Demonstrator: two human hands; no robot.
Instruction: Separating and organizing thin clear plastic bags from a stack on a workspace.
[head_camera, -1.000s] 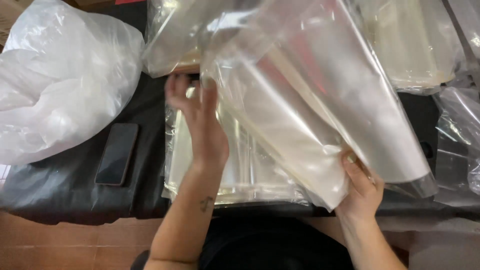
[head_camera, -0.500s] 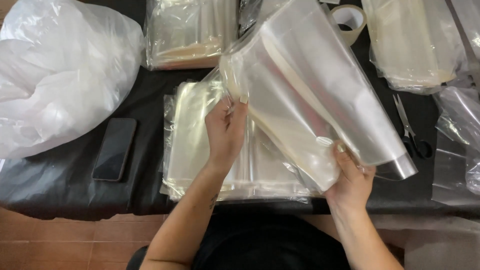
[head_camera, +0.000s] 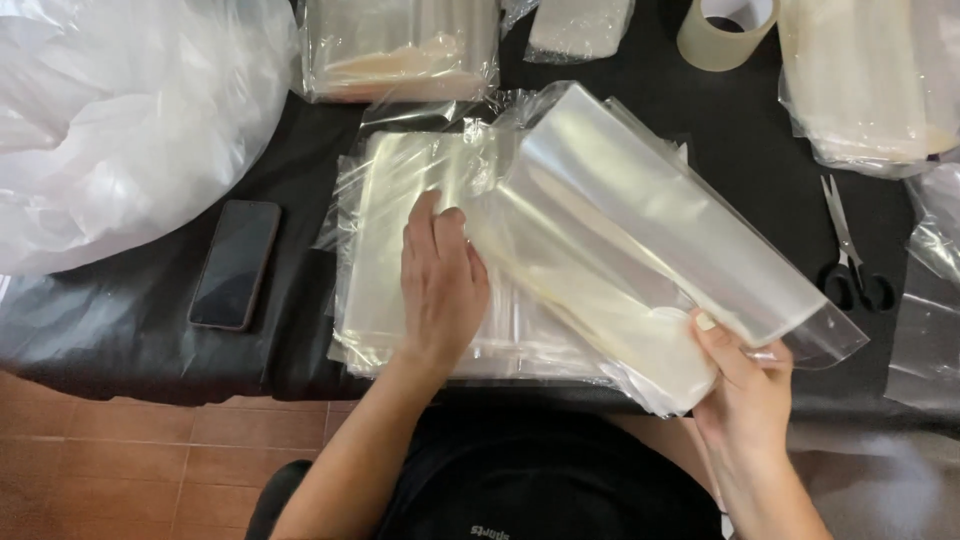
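- Clear plastic bags (head_camera: 640, 250), a thick bundle of them, slant across the middle of the black table (head_camera: 110, 340), the lower end lifted and the upper end resting on the flat stack
- My right hand (head_camera: 745, 385) is clenched on the bundle's lower corner, thumb on top and fingers beneath
- My left hand (head_camera: 440, 285) lies palm down and flat, fingers loose, pressing the flat stack of clear bags (head_camera: 390, 250) just beside the bundle's edge; it grasps nothing
- That flat stack lies on the table straight before me, under the bundle
- A dark phone (head_camera: 235, 263) lies face up on the table to the left of the stack, apart from it
- A big crumpled white plastic sack (head_camera: 120, 120) fills the far left
- Another wrapped pack of bags (head_camera: 400, 50) sits at the far edge, beyond the stack
- A roll of clear tape (head_camera: 725, 30) stands at the top, right of the pack
- Black-handled scissors (head_camera: 850, 250) lie on the right, near the bundle
- More bagged packs (head_camera: 870, 80) sit at the far right
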